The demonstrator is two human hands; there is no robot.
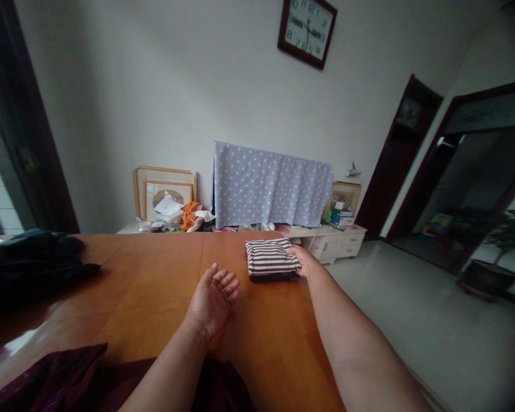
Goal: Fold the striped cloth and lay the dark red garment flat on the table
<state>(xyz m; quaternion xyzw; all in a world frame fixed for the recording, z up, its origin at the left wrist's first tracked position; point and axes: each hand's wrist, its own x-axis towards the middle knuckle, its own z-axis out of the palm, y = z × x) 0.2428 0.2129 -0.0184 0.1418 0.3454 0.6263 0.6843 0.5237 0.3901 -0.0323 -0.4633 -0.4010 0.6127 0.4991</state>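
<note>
A folded brown-and-white striped cloth (270,257) lies on the wooden table (154,274), near its far right edge. My right hand (305,262) rests against the right side of the folded cloth, its fingers tucked at the cloth's edge and partly hidden. My left hand (212,297) hovers palm up over the table, a short way left of the cloth and nearer to me, fingers spread and holding nothing.
Dark clothing (30,263) is heaped at the table's left edge and a dark maroon cloth (55,377) lies at the near edge. Behind the table a low white cabinet (335,240) carries clutter, picture frames and a dotted grey cover (270,186). Open floor lies to the right.
</note>
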